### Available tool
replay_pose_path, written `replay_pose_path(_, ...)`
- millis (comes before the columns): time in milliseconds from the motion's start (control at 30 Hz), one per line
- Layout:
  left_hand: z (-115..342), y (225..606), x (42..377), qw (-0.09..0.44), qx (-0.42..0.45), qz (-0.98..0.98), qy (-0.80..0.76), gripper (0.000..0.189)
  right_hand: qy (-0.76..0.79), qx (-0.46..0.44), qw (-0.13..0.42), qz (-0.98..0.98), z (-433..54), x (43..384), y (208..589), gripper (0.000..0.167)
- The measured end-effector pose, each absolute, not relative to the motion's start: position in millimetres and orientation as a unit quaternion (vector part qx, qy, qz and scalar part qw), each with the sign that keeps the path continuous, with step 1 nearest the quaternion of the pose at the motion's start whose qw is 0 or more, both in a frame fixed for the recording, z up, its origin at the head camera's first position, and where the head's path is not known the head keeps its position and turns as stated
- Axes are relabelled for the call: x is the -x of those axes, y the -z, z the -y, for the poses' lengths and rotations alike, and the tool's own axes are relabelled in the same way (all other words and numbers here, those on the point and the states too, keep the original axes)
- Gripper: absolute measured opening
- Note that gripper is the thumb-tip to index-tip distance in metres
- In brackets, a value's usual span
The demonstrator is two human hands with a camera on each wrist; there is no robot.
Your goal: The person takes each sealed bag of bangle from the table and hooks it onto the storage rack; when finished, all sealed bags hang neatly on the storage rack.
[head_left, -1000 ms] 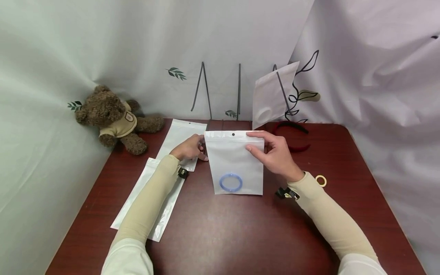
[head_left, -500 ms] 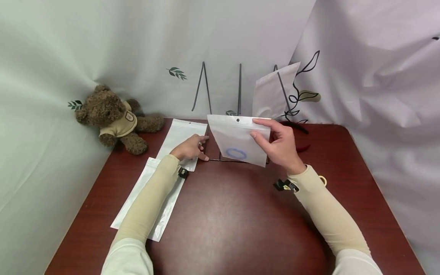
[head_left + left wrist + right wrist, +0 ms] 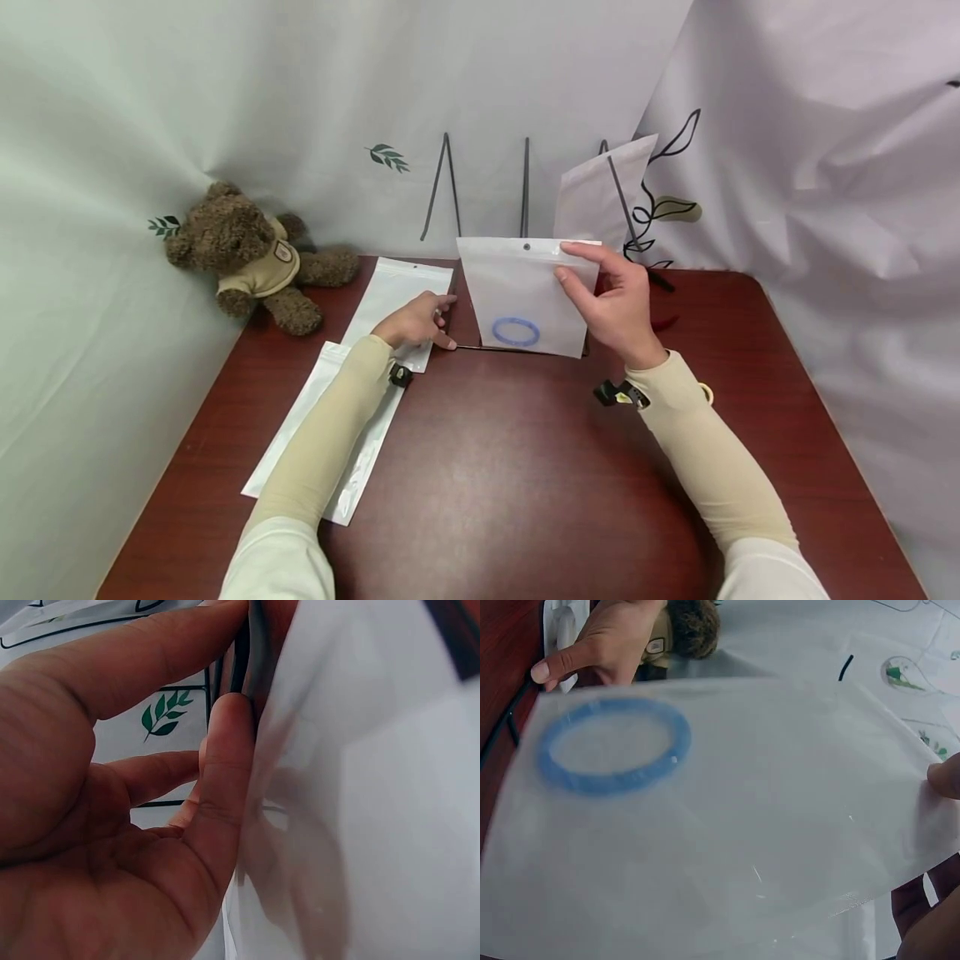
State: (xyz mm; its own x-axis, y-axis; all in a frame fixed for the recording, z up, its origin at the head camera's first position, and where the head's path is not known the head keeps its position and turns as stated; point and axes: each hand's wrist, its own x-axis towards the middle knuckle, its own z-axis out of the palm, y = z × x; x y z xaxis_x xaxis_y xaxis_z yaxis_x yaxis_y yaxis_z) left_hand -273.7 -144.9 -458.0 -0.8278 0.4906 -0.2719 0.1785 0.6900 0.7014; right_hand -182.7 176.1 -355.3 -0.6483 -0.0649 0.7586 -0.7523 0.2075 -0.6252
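Note:
My right hand [image 3: 618, 304] pinches the top right corner of a white zip pouch [image 3: 487, 283] between thumb and fingers. A blue ring [image 3: 515, 344] shows through the pouch near its bottom. The pouch's punched hole lies right at the lower end of the middle prong [image 3: 526, 187] of a dark wire display rack [image 3: 472, 347]. My left hand [image 3: 416, 322] grips the rack's front left base corner, and in the left wrist view its thumb and forefinger close on the dark wire [image 3: 241, 652]. Much of the rack's base is hidden behind the pouch.
Another white pouch [image 3: 596, 196] hangs on the right prong. Flat white pouches [image 3: 386, 292] lie under and beside my left forearm. A teddy bear [image 3: 225, 237] sits at the back left. A yellow ring [image 3: 708, 392] and a red, curved thing [image 3: 664, 323] lie at the right.
My right hand has raised the pouch and moved it back, from in front of the rack up to the middle prong. My left hand stays at the rack's corner.

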Motion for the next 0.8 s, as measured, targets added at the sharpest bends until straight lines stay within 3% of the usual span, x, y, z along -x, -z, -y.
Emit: replay_pose_path(800, 144, 459, 275, 0.226, -0.191, -0.892, -0.343, 0.104, -0.585, -0.245, 0.315, 0.706, -167, 232, 355, 0.032)
